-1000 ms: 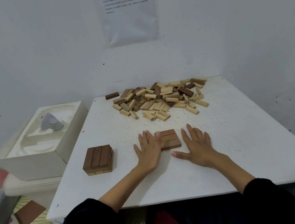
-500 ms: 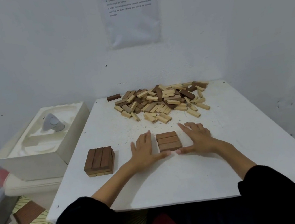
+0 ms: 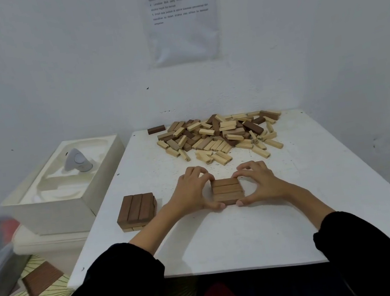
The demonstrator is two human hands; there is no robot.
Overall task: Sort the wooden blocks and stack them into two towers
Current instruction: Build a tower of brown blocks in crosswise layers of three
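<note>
A row of three dark brown blocks point(image 3: 227, 191) lies flat in the middle of the white table point(image 3: 251, 235). My left hand point(image 3: 191, 193) grips its left side and my right hand point(image 3: 258, 181) grips its right side, fingers curled over the far edge and thumbs at the near edge. To the left stands a low stack point(image 3: 137, 210) with dark blocks on top and light blocks beneath. A loose pile of light and dark blocks point(image 3: 220, 136) covers the far part of the table.
A white foam box point(image 3: 69, 190) holding a grey object point(image 3: 76, 160) stands left of the table. A printed sheet point(image 3: 180, 17) hangs on the wall behind. One dark block point(image 3: 156, 129) lies apart at the pile's far left.
Both hands went from lying flat beside the three dark blocks to curling round them from either side. The view has shifted slightly.
</note>
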